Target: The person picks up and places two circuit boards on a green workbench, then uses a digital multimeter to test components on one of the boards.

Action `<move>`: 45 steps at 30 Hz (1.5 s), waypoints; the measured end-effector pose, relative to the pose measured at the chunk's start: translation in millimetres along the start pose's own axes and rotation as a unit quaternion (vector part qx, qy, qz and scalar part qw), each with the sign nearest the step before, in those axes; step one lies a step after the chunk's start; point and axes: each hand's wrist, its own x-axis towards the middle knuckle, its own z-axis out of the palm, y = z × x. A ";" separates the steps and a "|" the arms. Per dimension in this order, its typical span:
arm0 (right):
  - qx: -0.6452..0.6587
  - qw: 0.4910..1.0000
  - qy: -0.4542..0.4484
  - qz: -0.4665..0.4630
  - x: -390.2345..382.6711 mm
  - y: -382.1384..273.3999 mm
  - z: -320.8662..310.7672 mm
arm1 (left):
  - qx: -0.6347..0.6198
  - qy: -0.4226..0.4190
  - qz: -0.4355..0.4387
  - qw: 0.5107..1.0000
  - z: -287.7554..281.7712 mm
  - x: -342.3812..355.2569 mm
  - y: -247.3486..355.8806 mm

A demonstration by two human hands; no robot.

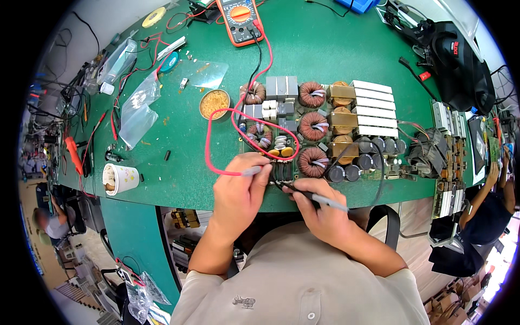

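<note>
A circuit board (372, 176) crowded with parts lies at the near edge of the green bench (179, 184). It carries copper-wound ring coils (313, 127), white finned blocks (375, 108) and black capacitors (336, 173). My left hand (235, 189) pinches a red test probe (252, 171) over the board's near left corner. Just right of it, my right hand (325, 216) grips a black test probe (325, 201), its tip end among the near parts. Whether either tip touches metal is hidden. Leads run from an orange multimeter (238, 21) beyond the board; the red one loops over the coils.
Left of the board stand a round tin of yellowish material (215, 103) and a paper cup (120, 179). Plastic bags (140, 116) and an orange-handled tool (73, 154) lie farther left. A black bag (457, 65) and a brush (417, 78) are at right. Other people work at both sides.
</note>
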 end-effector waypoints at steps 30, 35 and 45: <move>0.044 0.997 0.061 -0.014 -14.3 23.9 -7.2 | -0.100 0.006 -0.055 0.993 19.2 -8.2 -2.1; 0.013 0.999 0.025 -0.029 -11.7 22.5 -11.6 | -0.090 -0.010 -0.070 0.993 16.4 -7.0 -1.9; -0.006 1.000 0.017 -0.021 -10.5 19.1 -12.4 | -0.095 -0.005 -0.081 0.992 17.3 -7.9 -1.7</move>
